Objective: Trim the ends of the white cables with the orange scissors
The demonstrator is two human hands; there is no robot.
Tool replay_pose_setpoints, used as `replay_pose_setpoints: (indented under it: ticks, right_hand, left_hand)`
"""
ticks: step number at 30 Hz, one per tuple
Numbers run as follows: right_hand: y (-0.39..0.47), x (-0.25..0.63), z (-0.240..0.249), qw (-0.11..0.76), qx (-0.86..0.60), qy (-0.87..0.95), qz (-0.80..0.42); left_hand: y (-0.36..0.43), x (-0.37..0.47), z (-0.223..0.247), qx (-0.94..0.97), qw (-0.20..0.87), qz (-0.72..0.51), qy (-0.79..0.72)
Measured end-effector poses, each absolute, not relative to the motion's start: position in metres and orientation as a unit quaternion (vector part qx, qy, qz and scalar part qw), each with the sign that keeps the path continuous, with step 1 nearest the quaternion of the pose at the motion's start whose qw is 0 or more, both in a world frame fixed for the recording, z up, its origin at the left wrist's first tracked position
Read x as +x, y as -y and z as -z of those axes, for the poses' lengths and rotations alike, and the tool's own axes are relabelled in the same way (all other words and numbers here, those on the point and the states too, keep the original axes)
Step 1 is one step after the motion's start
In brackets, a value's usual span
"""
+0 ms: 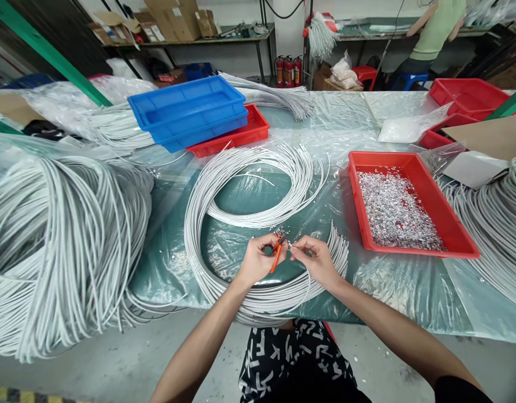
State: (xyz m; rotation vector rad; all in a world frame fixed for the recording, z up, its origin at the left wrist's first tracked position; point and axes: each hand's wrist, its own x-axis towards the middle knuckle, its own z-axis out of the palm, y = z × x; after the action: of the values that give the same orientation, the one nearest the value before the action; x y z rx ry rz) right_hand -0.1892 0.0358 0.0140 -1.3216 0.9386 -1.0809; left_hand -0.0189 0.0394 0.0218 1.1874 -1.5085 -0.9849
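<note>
My left hand (257, 258) is closed around a small pair of orange-handled pliers (277, 258), whose dark jaws point up and to the right. Close beside it, my right hand (318, 261) pinches the end of a white cable (290, 244), right at the jaws. Whether the jaws touch the cable is too small to tell. Both hands are above the front loop of a white cable coil (195, 240), which lies on the plastic-covered table (165, 235). A few tiny bits (282, 230) lie just beyond the pliers.
To the right stands a red tray (421, 168) of small shiny metal pieces (394, 210). Large cable bundles (69, 240) fill the left, and more cables (493, 224) lie far right. Blue trays (186, 106) rest on a red one behind. A person (436, 31) is in the background.
</note>
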Motion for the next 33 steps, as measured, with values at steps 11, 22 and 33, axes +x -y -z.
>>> replay_pose_setpoints:
  ticks: [11,22,33]
  right_hand:
    - [-0.0345,-0.1911,-0.0192,0.619,-0.519,-0.386,0.446]
    - [-0.0369,-0.1909,-0.0172,0.535,-0.568,-0.405,0.477]
    - [-0.0414,-0.1908,-0.0136,0.442,-0.627,-0.431,0.475]
  left_hand:
    - [-0.0348,-0.0155,-0.0208,0.511,0.491,0.389,0.589]
    - [-0.0369,-0.0183,-0.0181,0.487,0.478,0.412,0.604]
    - [-0.0376,-0.0211,-0.024,0.492,0.479,0.401,0.606]
